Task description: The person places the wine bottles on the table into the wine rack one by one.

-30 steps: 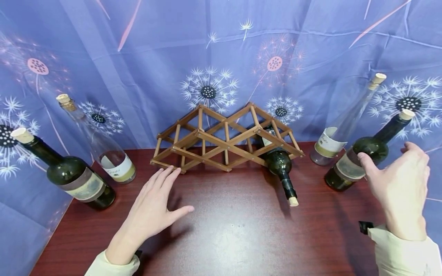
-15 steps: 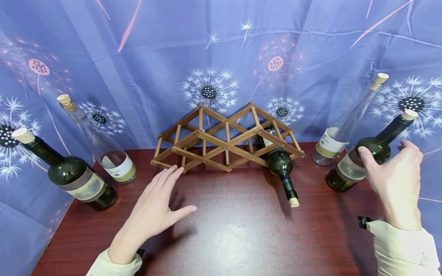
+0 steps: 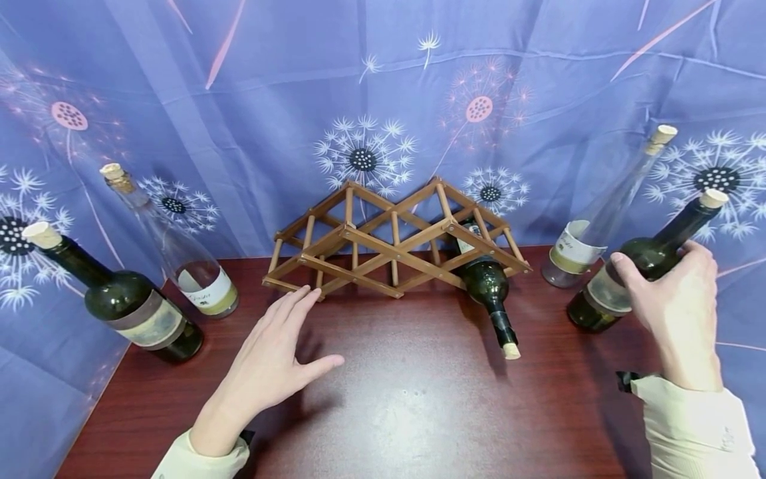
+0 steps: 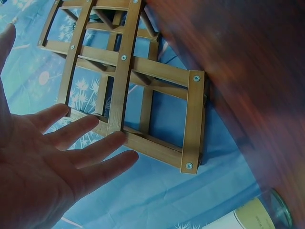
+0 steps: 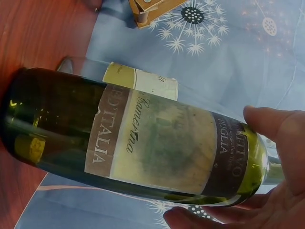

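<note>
My right hand (image 3: 676, 309) is spread around a dark green wine bottle (image 3: 601, 293) that stands corked on the table at the right. In the right wrist view, its thumb (image 5: 267, 119) lies at the bottle's shoulder, and fingers show along the opposite side, a small gap between one fingertip and the glass. My left hand (image 3: 263, 366) hovers with spread fingers at the front left of a wooden lattice wine rack (image 3: 371, 251); the left wrist view has the rack (image 4: 193, 124) just beyond its fingertips. Another green bottle (image 3: 486, 283) lies in the rack's right part, corked neck toward me.
Behind the right green bottle stands a clear corked bottle (image 3: 571, 256). At the left are another clear bottle (image 3: 206, 289) and a green one (image 3: 140, 316), both upright and corked. A blue dandelion-print cloth (image 3: 263, 133) hangs behind the reddish-brown table (image 3: 413, 399).
My right hand has moved left onto the green bottle, its fingers drawing in around the shoulder. The left hand has barely shifted. No bottle has visibly been moved.
</note>
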The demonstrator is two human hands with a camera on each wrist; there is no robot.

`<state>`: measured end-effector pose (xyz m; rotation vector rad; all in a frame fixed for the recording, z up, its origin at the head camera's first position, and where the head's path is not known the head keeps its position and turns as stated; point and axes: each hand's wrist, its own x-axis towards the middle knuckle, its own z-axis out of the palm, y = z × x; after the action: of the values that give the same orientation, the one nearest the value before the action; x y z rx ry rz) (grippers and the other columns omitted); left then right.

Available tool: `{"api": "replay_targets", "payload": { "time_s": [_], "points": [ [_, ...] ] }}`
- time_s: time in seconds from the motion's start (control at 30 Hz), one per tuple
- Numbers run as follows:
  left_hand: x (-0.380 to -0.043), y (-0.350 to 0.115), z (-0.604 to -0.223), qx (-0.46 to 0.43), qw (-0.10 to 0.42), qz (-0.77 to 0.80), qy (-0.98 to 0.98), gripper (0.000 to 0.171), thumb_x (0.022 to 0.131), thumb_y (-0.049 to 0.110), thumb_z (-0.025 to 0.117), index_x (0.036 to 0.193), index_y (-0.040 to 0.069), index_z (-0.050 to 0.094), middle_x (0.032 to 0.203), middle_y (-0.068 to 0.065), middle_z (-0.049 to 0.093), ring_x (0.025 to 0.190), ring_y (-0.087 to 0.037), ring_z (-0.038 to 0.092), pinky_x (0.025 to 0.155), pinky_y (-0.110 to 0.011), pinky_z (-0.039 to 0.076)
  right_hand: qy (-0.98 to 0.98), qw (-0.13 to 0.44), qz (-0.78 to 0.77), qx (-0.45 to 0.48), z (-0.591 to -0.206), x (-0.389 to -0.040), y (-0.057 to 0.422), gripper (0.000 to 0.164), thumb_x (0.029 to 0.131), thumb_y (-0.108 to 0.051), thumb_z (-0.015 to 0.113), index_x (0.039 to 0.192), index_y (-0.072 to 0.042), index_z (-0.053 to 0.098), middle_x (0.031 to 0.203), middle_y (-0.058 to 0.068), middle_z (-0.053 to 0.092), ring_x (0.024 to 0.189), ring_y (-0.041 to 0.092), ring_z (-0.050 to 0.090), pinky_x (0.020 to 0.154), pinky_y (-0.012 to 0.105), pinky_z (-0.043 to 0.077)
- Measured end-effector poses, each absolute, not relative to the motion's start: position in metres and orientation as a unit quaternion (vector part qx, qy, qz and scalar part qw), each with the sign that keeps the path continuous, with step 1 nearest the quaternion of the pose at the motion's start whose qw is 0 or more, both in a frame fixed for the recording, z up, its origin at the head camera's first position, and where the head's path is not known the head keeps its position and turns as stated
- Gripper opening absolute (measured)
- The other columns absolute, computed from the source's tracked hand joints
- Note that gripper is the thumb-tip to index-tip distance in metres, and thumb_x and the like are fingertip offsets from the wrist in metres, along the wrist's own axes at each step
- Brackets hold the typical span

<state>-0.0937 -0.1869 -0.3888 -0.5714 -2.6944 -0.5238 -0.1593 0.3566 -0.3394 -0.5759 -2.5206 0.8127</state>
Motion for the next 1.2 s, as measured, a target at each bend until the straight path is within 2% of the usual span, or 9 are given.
{"api": "replay_targets", "payload": {
  "time_s": [0.37, 0.83, 1.07, 1.2],
  "points": [
    [-0.094, -0.1842, -0.3874, -0.202, 0.166, -0.187, -0.947, 0.104, 0.076, 0.078, 0.063, 0.156, 0.018, 0.035, 0.156, -0.008, 0.036, 0.142, -0.027, 0.033, 0.111, -0.049, 0.031, -0.916, 0.209, 0.294, -0.176, -0.3434, -0.162, 0.3598, 0.098, 0.083, -0.052, 0.072, 0.147, 0.009, 0.03, 0.131, 0.035, 0.042, 0.119, 0.054, 0.042, 0.095, 0.065, 0.032],
    [-0.094, -0.183, -0.3872, -0.203, 0.165, -0.186, -0.947, 0.104, 0.076, 0.077, 0.063, 0.155, 0.016, 0.036, 0.156, -0.008, 0.035, 0.142, -0.027, 0.033, 0.111, -0.049, 0.031, -0.921, 0.187, 0.288, -0.185, -0.3398, -0.1606, 0.3604, 0.097, 0.084, -0.056, 0.07, 0.144, 0.011, 0.035, 0.131, 0.035, 0.044, 0.116, 0.056, 0.045, 0.091, 0.066, 0.035],
    [-0.0942, -0.1834, -0.3876, -0.204, 0.165, -0.185, -0.947, 0.104, 0.077, 0.077, 0.062, 0.156, 0.017, 0.035, 0.156, -0.008, 0.035, 0.142, -0.028, 0.033, 0.111, -0.049, 0.03, -0.92, 0.184, 0.283, -0.198, -0.3352, -0.1575, 0.3579, 0.103, 0.084, -0.057, 0.069, 0.15, 0.009, 0.027, 0.135, 0.037, 0.041, 0.119, 0.058, 0.042, 0.092, 0.067, 0.033],
    [-0.0936, -0.1834, -0.3875, -0.203, 0.162, -0.185, -0.948, 0.104, 0.077, 0.077, 0.062, 0.156, 0.016, 0.035, 0.157, -0.008, 0.035, 0.142, -0.028, 0.033, 0.111, -0.05, 0.031, -0.918, 0.192, 0.286, -0.198, -0.3335, -0.1547, 0.3566, 0.102, 0.083, -0.057, 0.069, 0.149, 0.009, 0.029, 0.134, 0.036, 0.042, 0.118, 0.056, 0.043, 0.092, 0.066, 0.033]
  ]
}}
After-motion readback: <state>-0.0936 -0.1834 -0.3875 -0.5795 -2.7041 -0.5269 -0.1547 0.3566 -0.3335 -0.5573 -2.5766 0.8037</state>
